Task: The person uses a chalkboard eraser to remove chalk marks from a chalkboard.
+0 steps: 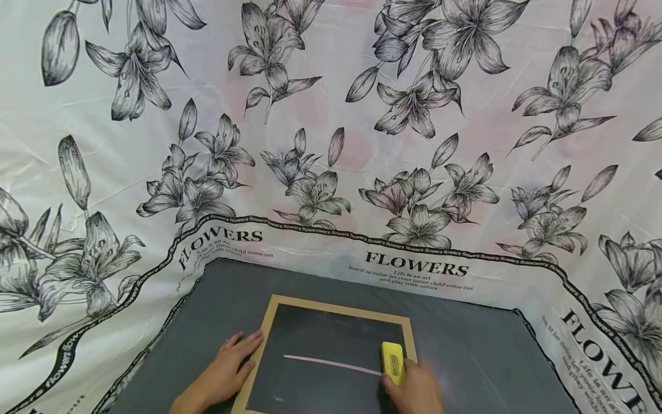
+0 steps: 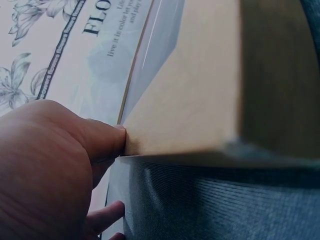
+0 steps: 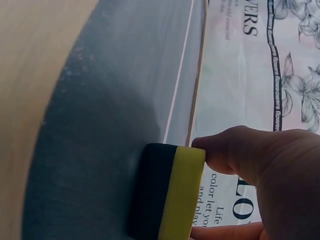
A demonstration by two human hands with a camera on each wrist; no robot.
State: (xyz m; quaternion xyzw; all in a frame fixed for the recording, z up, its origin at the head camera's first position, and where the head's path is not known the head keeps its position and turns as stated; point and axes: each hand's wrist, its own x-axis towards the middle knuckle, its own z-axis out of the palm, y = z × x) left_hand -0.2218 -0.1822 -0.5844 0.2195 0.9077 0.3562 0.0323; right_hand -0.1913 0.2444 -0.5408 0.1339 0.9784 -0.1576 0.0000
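Note:
A chalkboard [image 1: 326, 336] with a light wooden frame lies on the dark table, a thin pink chalk line [image 1: 333, 363] running across its middle. My right hand [image 1: 416, 388] grips a yellow block eraser [image 1: 393, 362] at the line's right end. In the right wrist view, the eraser's black pad [image 3: 150, 190] rests on the board beneath its yellow top, held between thumb and fingers. At the left, my left hand [image 1: 227, 368] rests against the wooden frame [image 2: 195, 100], fingers fairly straight. One digit touches the frame's edge in the left wrist view; part of that hand is out of sight.
The dark grey tabletop [image 1: 481, 351] stretches to both sides of the board. Behind and around it hangs a white cloth [image 1: 331, 264] printed with black lilies and the word FLOWERS. Faint pale smudges mark the board's lower left.

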